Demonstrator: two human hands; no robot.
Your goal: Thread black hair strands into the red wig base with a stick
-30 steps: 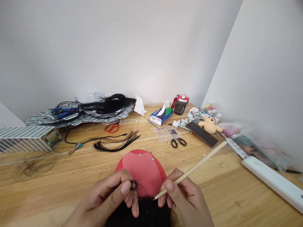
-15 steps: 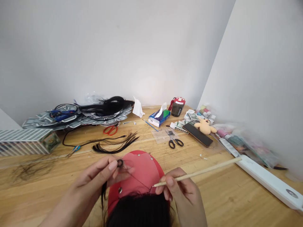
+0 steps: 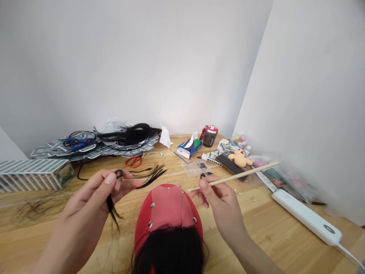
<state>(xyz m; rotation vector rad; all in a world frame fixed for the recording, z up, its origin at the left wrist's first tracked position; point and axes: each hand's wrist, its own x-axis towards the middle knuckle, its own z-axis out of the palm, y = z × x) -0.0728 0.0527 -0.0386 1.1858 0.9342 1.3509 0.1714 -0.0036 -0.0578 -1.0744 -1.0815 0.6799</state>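
A red head form (image 3: 173,203) stands at the bottom centre, with a pink net panel pinned on top and black hair (image 3: 171,251) over its near part. To its left, my left hand (image 3: 97,201) is closed on a small bundle of black hair (image 3: 110,205), its looped end at the fingertips and loose strands hanging below. My right hand (image 3: 218,194) pinches a thin light wooden stick (image 3: 242,174) above the right side of the form. The stick's tip lies close to the form's upper right edge.
Loose black hair (image 3: 154,176) and red scissors (image 3: 134,161) lie behind my left hand. Further back are a tissue pack (image 3: 189,147) and a cup (image 3: 210,136). A phone (image 3: 230,166), a plush toy (image 3: 241,158) and a white power strip (image 3: 306,217) are at the right.
My left hand has moved left and up, away from the form, with the hair. My right hand has lifted the stick off the hair edge. The camera view has shifted slightly.
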